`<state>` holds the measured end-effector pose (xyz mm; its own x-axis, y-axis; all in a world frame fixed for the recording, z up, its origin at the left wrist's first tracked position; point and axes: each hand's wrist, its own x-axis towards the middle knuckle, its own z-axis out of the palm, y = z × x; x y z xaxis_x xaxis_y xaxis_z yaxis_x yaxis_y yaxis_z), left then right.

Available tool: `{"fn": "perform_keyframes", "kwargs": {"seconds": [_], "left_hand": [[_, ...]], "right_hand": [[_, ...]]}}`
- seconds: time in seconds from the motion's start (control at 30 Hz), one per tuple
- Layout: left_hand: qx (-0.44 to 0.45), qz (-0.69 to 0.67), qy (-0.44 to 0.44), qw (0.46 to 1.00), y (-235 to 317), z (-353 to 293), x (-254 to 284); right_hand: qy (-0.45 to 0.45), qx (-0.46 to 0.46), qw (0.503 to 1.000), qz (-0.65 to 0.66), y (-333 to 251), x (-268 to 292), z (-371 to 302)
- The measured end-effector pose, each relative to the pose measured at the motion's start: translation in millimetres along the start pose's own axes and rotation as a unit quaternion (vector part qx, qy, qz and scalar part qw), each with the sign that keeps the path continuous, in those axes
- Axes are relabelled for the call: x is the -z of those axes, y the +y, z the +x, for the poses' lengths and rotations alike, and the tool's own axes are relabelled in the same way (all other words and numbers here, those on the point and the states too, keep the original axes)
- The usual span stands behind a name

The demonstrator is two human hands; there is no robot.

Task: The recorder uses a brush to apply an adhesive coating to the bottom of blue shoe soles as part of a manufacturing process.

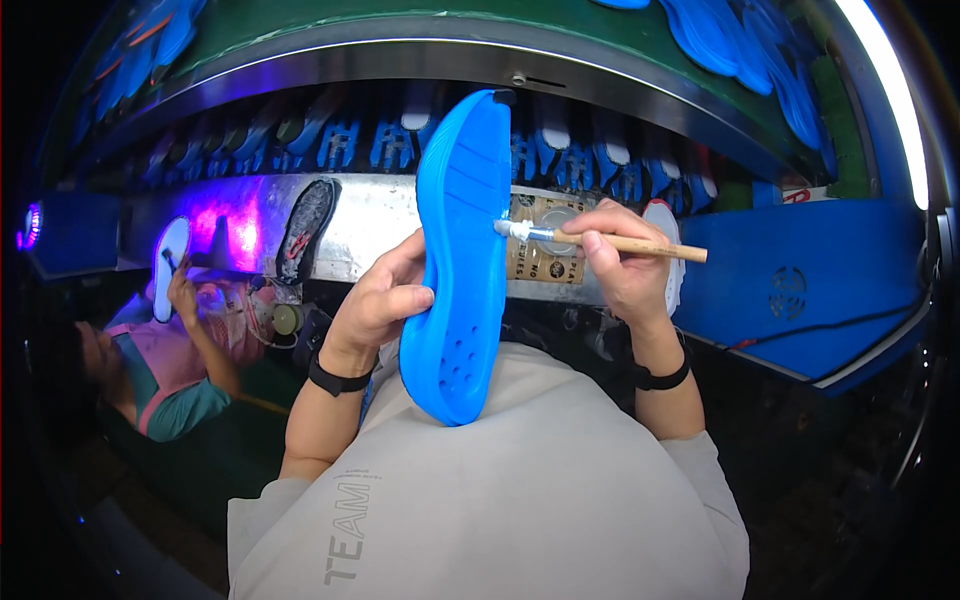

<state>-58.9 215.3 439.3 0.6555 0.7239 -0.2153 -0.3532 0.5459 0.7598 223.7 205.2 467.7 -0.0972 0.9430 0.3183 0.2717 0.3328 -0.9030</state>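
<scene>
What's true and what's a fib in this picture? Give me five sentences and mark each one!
1. The left hand holds a long, blue, moulded shoe sole. True.
2. The right hand holds nothing. False: it grips a slim, wooden-handled brush with a white-coated tip.
3. The brush tip is at the sole's right edge. True.
4. The short-sleeved shirt is bright red. False: it is light grey.
5. Small round hollows mark the sole's end nearest the person. True.

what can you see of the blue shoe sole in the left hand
The blue shoe sole looks like molded foam or rubber, with shallow grooves across its upper part and round holes near its lower end. Its long axis runs nearly up the picture, the top tip dark. The left hand grips its left edge; a white-tipped paintbrush meets its right edge.
</scene>
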Motion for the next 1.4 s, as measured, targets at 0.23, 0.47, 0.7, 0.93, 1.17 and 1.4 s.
{"fn": "perform_keyframes", "kwargs": {"seconds": [0.23,0.47,0.7,0.93,1.17,1.4], "left_hand": [[0.014,0.025,-0.048,0.998,4.8,2.2,-5.0],[-0.01,0.051,-0.021,0.998,11.4,5.5,-8.7],[-0.038,0.085,0.011,0.996,19.2,5.7,-19.0],[-0.058,0.088,0.015,0.994,21.9,4.4,-27.6],[-0.071,0.084,0.033,0.993,23.2,7.0,-33.5],[-0.198,0.097,0.007,0.975,73.2,58.9,-29.7]], "right_hand": [[0.145,-0.016,0.989,0.013,8.8,3.9,13.1],[0.055,0.009,0.998,-0.029,5.1,7.0,5.0],[-0.028,0.063,0.997,0.018,-14.7,9.1,-4.5],[-0.063,0.094,0.993,0.021,-29.2,17.3,-15.8],[-0.061,0.066,0.995,0.051,-37.8,19.5,-22.5],[0.206,0.113,0.959,0.159,-28.0,24.2,-39.2]]}}
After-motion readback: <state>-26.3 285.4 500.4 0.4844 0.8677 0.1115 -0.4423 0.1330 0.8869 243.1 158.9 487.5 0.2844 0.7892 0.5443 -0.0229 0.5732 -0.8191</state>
